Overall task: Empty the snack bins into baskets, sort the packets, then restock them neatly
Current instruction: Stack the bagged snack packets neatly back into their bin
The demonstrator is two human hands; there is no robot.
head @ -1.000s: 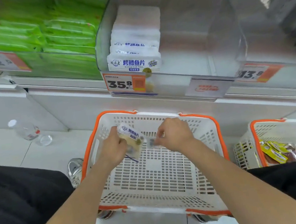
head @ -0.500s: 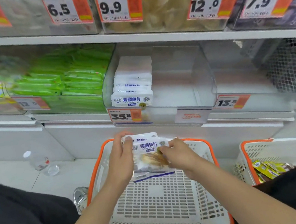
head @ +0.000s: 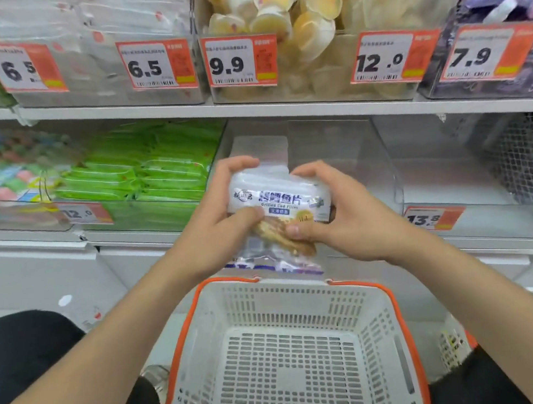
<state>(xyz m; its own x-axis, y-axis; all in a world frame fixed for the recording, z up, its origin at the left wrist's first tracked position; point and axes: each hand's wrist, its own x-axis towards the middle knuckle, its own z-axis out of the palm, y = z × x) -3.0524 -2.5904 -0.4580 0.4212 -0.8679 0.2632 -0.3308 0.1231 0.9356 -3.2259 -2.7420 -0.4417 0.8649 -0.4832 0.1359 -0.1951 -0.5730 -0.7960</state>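
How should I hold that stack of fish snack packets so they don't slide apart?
Take the stack of fish packets by its left and right edges, one hand from each side, as the left hand and right hand do here: thumbs on the front, fingers curled over the top. The packets are flat, glossy and loose, so squeezing the whole pile probably keeps them together.

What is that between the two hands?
A stack of fish packets, gripped by the left hand and the right hand, seen in the head view.
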